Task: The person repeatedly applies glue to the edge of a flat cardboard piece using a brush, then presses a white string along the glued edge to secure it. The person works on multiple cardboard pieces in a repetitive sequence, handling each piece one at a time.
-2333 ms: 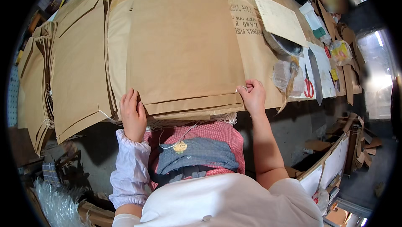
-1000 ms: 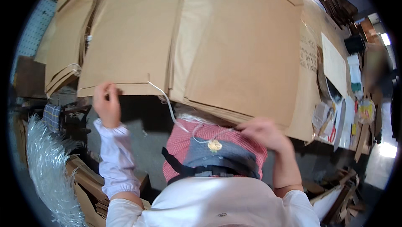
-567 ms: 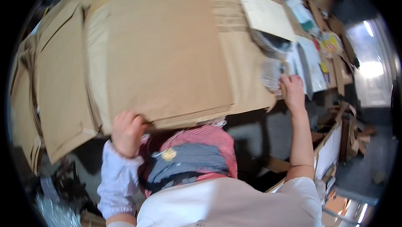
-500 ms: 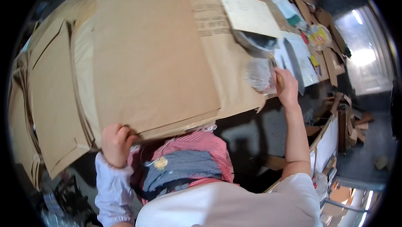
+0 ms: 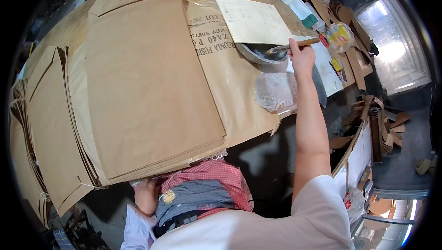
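My right hand (image 5: 301, 58) is closed round the wooden handle of a brush (image 5: 307, 42). The brush's bristle end points left, into a round grey bowl (image 5: 251, 57) with a dark inside. A cream sheet with writing (image 5: 253, 19) covers the bowl's far part. Just below the bowl lies a crumpled clear plastic bag (image 5: 271, 91). My left hand (image 5: 147, 197) hangs at the table's front edge, by the near edge of a stack of large brown paper bags (image 5: 147, 84); its fingers are hidden.
More brown paper bag stacks (image 5: 60, 130) lie at the left, bent over the table edge. To the right are white papers (image 5: 329, 72), a green-and-white container (image 5: 299, 8) and a yellow-and-clear plastic packet (image 5: 340, 37). Cardboard scraps (image 5: 396, 125) stand beyond the table's right side.
My right hand has moved up and left with the brush, from beside the plastic bag to the bowl. My left hand has left the bag stack's near corner and dropped below the edge.
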The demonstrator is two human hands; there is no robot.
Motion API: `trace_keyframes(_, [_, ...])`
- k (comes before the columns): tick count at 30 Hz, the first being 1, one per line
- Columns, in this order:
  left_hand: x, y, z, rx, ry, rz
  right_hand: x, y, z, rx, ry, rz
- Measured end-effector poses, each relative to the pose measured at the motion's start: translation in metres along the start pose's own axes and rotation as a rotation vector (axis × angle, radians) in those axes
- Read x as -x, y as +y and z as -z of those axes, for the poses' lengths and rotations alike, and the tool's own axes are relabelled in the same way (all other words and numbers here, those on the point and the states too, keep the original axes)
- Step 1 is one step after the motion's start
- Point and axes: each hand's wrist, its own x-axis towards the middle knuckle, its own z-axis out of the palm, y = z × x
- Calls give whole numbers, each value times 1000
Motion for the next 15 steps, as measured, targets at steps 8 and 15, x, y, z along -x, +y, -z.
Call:
trace_keyframes(8, [4, -57, -45, -301, -208, 96, -20, -5, 13, 576, -143, 89])
trace_keyframes(15, [4, 0, 28, 80, 205, -39, 30, -67, 14, -19, -84, 55])
